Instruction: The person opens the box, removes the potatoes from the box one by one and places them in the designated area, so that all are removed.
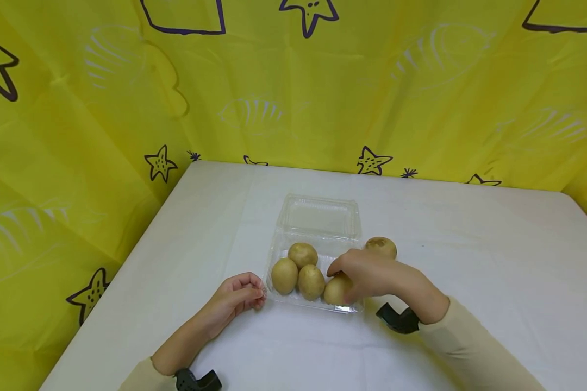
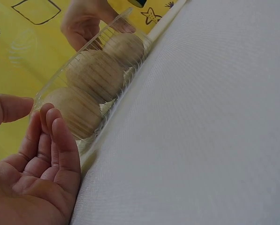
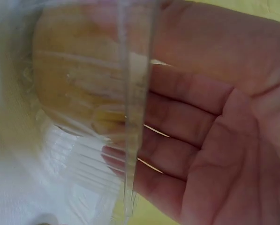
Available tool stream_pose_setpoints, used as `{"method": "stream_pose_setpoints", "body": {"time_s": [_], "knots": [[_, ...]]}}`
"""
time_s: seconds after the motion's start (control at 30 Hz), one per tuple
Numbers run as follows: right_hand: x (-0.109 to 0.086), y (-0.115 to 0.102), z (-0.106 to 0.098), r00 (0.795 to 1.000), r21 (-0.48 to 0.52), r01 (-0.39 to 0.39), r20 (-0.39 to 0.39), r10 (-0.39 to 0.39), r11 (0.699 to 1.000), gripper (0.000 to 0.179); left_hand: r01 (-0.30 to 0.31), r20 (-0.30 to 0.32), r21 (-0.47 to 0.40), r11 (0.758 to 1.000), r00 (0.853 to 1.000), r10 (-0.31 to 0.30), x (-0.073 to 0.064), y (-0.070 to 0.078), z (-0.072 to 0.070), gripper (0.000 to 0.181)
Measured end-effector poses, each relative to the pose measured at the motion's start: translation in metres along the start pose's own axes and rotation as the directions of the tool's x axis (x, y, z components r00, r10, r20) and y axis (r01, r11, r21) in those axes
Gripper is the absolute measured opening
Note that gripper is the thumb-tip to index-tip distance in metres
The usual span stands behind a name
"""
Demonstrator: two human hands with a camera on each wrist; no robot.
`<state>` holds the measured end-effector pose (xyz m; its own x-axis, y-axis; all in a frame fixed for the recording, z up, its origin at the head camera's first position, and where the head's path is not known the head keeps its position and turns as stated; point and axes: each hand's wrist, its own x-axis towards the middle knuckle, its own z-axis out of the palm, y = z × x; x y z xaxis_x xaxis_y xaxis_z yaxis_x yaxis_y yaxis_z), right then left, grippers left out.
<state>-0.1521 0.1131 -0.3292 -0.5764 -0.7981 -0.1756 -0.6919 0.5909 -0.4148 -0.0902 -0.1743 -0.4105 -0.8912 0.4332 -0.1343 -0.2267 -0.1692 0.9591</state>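
In the head view, I have a clear plastic hinged container (image 1: 313,304) lying open on the white cloth-covered surface (image 1: 469,260), its clear ribbed lid (image 1: 319,217) folded away from the person. Three round yellow-brown potatoes (image 1: 311,282) cluster in its left and middle part. The right hand (image 1: 372,274) grasps a fourth potato (image 1: 336,290) in the near right corner, thumb and fingers around it. A fifth potato (image 1: 381,245) lies outside, just beyond that hand. The left hand (image 1: 237,298) pinches the container's near left edge; a yellow patterned curtain (image 1: 313,108) hangs behind.

In my left wrist view, the left thumb and fingertips meet at the rim, potatoes showing through the wall; the right hand reaches in at the far end.

My right wrist view shows the grasped potato, blurred behind the clear wall, the right fingers bent past its side.
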Motion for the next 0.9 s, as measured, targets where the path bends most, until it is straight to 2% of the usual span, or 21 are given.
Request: {"method": "stream_pose_setpoints", "body": {"time_s": [0.37,0.63,0.77,0.9], "knots": [[0.006,0.002,0.003,0.998,0.085,0.009,0.069,-0.015,0.996,0.029,0.000,0.006,-0.004,1.000,1.000,0.000,-0.001,0.000,0.000,0.009],[0.011,0.007,-0.001,0.985,0.133,0.012,0.168,-0.035,0.991,0.026,0.004,0.000,-0.005,1.000,1.000,-0.004,0.000,0.000,0.001,0.008],[0.011,0.009,-0.002,0.983,0.142,0.015,0.180,-0.040,0.990,0.025,0.006,0.001,-0.004,1.000,1.000,-0.006,-0.001,0.001,0.001,0.009],[0.010,0.011,0.000,0.983,0.126,0.052,0.170,-0.073,0.991,0.024,0.007,-0.001,-0.003,1.000,1.000,-0.007,-0.001,0.000,0.002,0.009]]}}
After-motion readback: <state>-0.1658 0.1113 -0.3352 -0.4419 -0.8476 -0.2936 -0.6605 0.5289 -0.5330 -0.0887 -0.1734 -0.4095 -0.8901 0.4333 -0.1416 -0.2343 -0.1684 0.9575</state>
